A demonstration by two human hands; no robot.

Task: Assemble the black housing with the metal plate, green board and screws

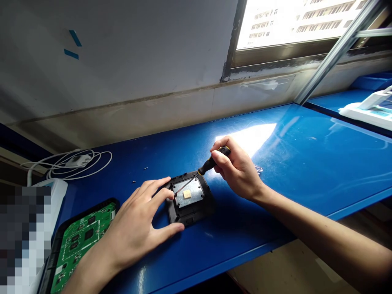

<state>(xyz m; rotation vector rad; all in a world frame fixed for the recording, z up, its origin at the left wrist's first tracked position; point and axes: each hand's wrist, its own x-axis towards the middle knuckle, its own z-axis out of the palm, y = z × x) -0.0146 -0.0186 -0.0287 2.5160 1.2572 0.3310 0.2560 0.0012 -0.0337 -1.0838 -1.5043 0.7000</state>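
My right hand (237, 169) grips a black and yellow screwdriver (210, 164), its thin shaft slanting down to the left. The screwdriver's tip meets the left edge of a silver metal plate (194, 189), close to my left index finger. That plate, bearing a small yellowish square pad (187, 194), lies in a black plastic cover (196, 216) flat on the table. With fingers spread, my left hand (143, 216) rests on the cover's left side. Partly behind my left forearm is a green circuit board (84, 237) in a black frame.
Two small screws (145, 168) lie on the blue table (245, 245) beyond the cover. A coiled white cable (79, 161) sits at the back left. Small clear or shiny pieces (259, 168) show behind my right wrist. A white device (370, 108) stands at the far right, past a metal post (333, 57).
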